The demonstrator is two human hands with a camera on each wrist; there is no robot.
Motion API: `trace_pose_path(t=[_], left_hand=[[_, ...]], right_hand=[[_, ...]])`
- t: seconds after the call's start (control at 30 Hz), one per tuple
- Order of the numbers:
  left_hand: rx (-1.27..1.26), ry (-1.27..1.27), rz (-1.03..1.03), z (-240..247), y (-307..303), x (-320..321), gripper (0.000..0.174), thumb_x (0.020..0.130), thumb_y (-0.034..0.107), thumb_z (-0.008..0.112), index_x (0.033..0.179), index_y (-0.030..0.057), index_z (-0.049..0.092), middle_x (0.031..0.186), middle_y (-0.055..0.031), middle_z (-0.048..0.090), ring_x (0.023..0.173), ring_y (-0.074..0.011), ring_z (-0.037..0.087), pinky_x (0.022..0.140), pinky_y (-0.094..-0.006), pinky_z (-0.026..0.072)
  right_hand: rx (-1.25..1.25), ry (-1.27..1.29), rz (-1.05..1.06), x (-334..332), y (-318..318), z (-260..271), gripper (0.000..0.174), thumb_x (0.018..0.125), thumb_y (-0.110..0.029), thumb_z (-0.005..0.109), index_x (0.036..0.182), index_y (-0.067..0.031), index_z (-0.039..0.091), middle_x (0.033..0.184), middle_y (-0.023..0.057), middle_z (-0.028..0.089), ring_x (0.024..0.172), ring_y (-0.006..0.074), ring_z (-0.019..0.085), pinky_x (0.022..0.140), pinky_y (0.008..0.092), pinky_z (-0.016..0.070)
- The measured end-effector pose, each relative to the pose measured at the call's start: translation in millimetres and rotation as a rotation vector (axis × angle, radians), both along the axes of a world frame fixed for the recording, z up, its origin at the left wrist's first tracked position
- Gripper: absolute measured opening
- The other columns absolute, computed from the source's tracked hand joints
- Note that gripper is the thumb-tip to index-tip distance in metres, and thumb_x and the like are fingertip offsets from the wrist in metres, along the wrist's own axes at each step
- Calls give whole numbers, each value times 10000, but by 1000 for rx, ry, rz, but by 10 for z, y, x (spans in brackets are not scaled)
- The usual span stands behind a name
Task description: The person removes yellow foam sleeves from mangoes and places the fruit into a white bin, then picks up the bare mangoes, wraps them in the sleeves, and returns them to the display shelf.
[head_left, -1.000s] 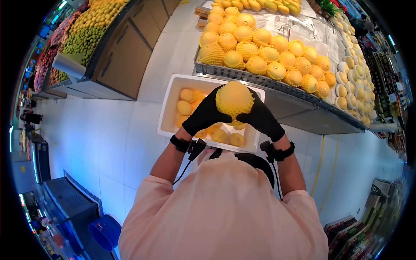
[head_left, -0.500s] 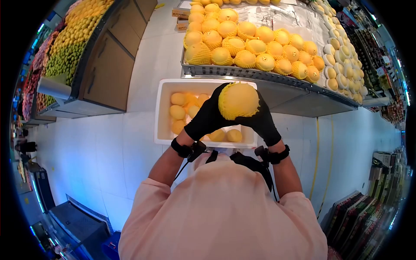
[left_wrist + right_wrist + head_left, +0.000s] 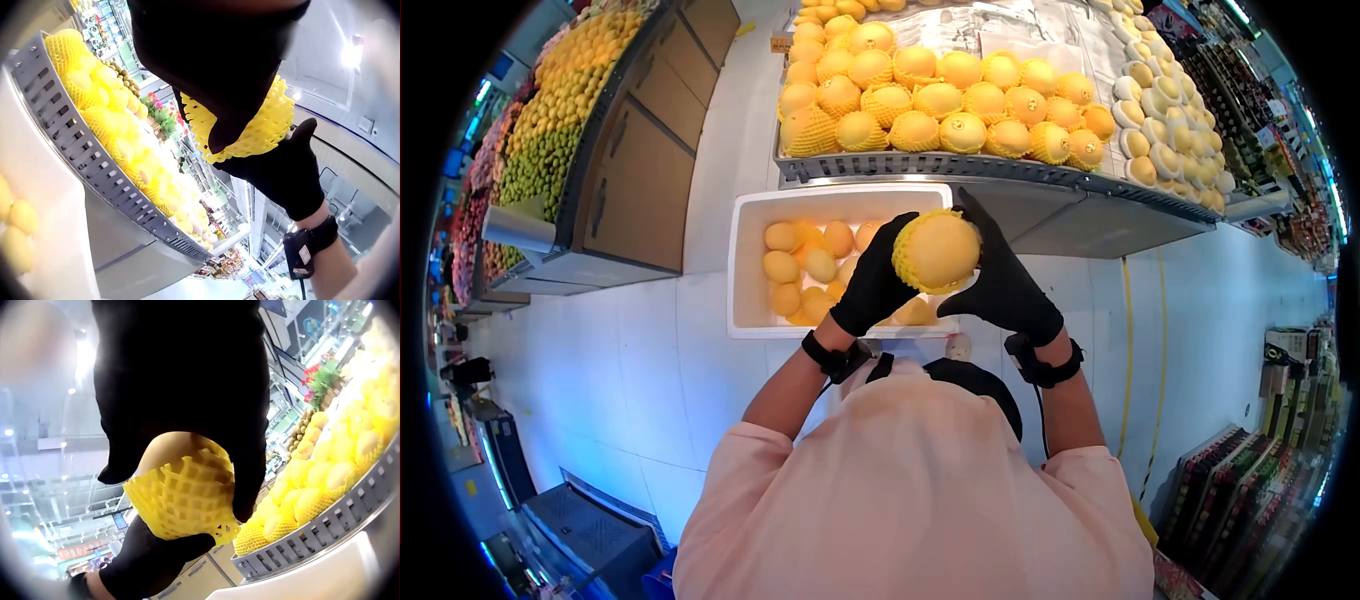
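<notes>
A round yellow melon (image 3: pixel 945 250), partly sleeved in yellow foam netting (image 3: pixel 187 497), is held over the right part of a white foam box (image 3: pixel 745 265). My left hand (image 3: pixel 875 285), in a black glove, grips the netted side, with the thumb lying across the net in the left wrist view. On the melon's other side is my right hand (image 3: pixel 1005 285), also gloved, with its fingers extended and its thumb spread wide around the bare side. Several bare yellow melons (image 3: pixel 780 267) lie inside the box; the hands hide some of them.
A display stand with a grey slotted rim (image 3: pixel 960 168) is just beyond the box, stacked with netted melons (image 3: pixel 915 130). Pale fruit in white sleeves (image 3: pixel 1165 125) fills its right side. At left stands a cabinet (image 3: pixel 635 150) topped with fruit.
The melon has turned from upright between both hands to tipped, netting toward the left hand. My right hand has spread its fingers away from it. The head view has shifted right.
</notes>
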State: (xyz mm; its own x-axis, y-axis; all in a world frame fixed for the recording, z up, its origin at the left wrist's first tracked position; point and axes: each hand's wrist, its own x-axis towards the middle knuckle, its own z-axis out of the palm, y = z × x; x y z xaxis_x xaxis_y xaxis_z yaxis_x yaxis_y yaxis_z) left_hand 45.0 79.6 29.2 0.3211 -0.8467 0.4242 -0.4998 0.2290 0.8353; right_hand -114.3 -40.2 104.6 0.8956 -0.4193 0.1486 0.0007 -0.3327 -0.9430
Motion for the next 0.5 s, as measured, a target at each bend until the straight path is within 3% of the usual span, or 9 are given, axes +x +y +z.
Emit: trace_pose_path(t=[0.07, 0.13, 0.2, 0.3, 0.37, 0.47, 0.5], left_hand=[[29, 47, -30, 58, -124, -245, 723, 715, 108, 808, 1322, 25, 424, 1269, -132, 527, 1170, -257, 522, 996, -338, 420], [73, 81, -57, 103, -280, -471, 671, 754, 96, 771, 1327, 27, 429, 1280, -144, 522, 1172, -277, 516, 1003, -353, 413], [76, 49, -66, 162, -428, -684, 714, 718, 90, 800, 1328, 30, 434, 1273, -139, 533, 1159, -267, 527, 991, -353, 424], [94, 66, -43, 241, -560, -978, 761, 678, 74, 825, 1329, 28, 435, 1240, -117, 557, 1150, -240, 536, 994, -340, 423], [93, 45, -57, 289, -638, -1085, 855, 619, 17, 831, 1360, 29, 405, 1269, -102, 540, 1157, -219, 533, 1012, -342, 413], [100, 443, -105, 36, -825, -1231, 1012, 520, 22, 884, 1390, 46, 367, 1349, -92, 474, 1240, -211, 459, 1016, -339, 414], [92, 362, -124, 112, -875, -1306, 920, 639, 74, 824, 1412, 43, 326, 1392, -74, 422, 1287, -193, 403, 1044, -328, 384]], right_hand=[[-284, 29, 2, -178, -122, 29, 1150, 549, -164, 905, 1475, -90, 227, 1418, 158, 331, 1300, 300, 374, 1042, 399, 396], [-343, -13, -48, -359, -305, -44, 1053, 536, -155, 904, 1415, -70, 329, 1350, 151, 431, 1236, 291, 450, 1018, 394, 412], [-373, -12, -69, -598, -490, -125, 987, 529, -109, 896, 1372, -61, 384, 1332, 126, 481, 1208, 260, 490, 1025, 384, 403], [-84, -20, -66, -967, -811, -146, 908, 546, -136, 895, 1320, -57, 428, 1260, 117, 529, 1170, 239, 507, 1010, 369, 416], [38, -79, -78, -1179, -989, -314, 901, 552, -72, 863, 1336, -60, 420, 1295, 102, 512, 1192, 220, 486, 1027, 355, 397], [158, -122, -87, -1373, -1153, -408, 892, 576, -19, 822, 1360, -54, 400, 1322, 93, 496, 1211, 203, 468, 1037, 336, 383], [189, -128, -92, -1421, -1176, -417, 888, 586, -8, 810, 1369, -51, 393, 1328, 92, 492, 1214, 199, 465, 1038, 329, 381]])
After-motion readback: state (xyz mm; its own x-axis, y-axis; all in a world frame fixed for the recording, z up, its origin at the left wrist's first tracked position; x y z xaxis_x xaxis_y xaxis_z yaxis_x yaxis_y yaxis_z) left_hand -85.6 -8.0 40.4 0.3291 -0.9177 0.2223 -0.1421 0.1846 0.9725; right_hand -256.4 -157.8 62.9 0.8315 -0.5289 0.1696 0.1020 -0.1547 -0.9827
